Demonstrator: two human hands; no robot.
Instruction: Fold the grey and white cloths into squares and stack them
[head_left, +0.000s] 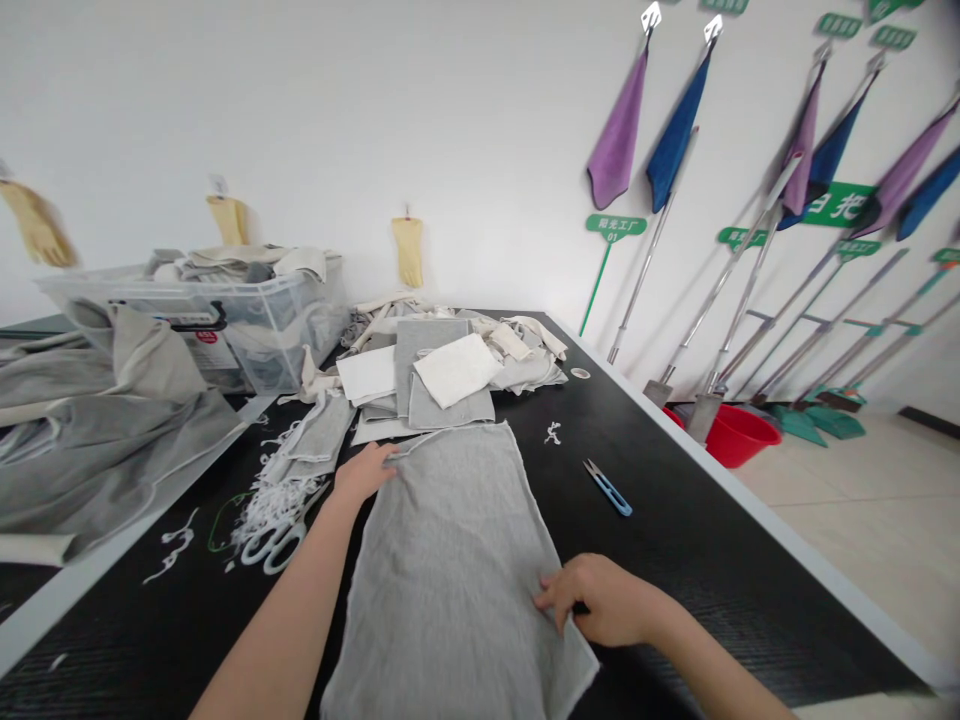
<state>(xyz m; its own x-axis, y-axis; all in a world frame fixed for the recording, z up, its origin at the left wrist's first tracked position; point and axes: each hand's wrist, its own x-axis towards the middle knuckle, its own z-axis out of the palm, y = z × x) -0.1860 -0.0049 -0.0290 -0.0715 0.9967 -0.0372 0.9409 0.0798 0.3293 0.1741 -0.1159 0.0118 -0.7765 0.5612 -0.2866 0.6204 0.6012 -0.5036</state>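
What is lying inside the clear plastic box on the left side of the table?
The clear plastic box holds folded grey and cream cloths, heaped above its rim. What lies at the bottom is covered.

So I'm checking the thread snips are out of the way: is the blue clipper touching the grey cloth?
Apart. The head view shows bare black tabletop between the blue clipper and the grey cloth.

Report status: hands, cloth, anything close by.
Left hand flat on grey cloth, far corner. Right hand pinching its right edge. Blue snips and scissors lie beside it, apart.
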